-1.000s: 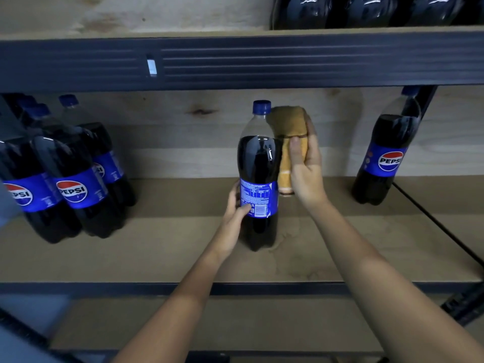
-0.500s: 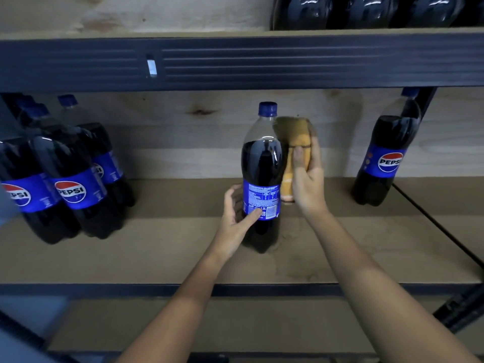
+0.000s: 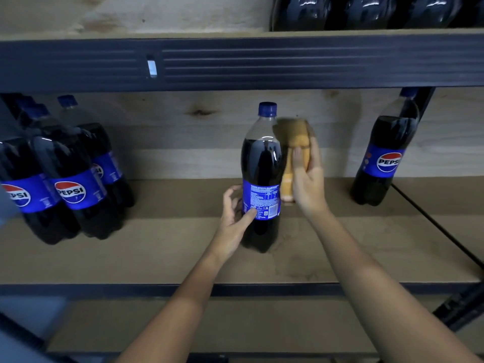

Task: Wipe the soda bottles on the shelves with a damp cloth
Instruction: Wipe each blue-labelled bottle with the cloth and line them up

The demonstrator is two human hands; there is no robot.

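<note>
While my left hand (image 3: 235,221) steadies it low down, thumb across the blue label and fingers curled round the far side, the tall clear plastic soda bottle with the dark cola and blue cap (image 3: 262,176) stands upright in the middle of the wooden shelf board (image 3: 162,247). It's turned so the small-print back of the label faces me, with the 1.5L mark near my thumb.

My right hand (image 3: 307,182) is gripping the folded orange-tan cloth (image 3: 294,142), holding it flat up against the right side of that bottle, about level with the shoulder and upper body. The cloth's a bit blurry, so can't really say how tightly it's pressed on, but it's right against the plastic and hangs down past my palm toward the label.

Rest of the shelf: a bunch of the same Pepsi bottles (image 3: 70,184) packed together on the left, well apart from mine, logos facing out. One lone Pepsi bottle (image 3: 385,158) off to the right, near the dark metal upright. Above is the dark ribbed metal shelf beam (image 3: 288,61), and on the shelf over that you can just see the bottoms of more dark bottles (image 3: 366,11) top right.
</note>
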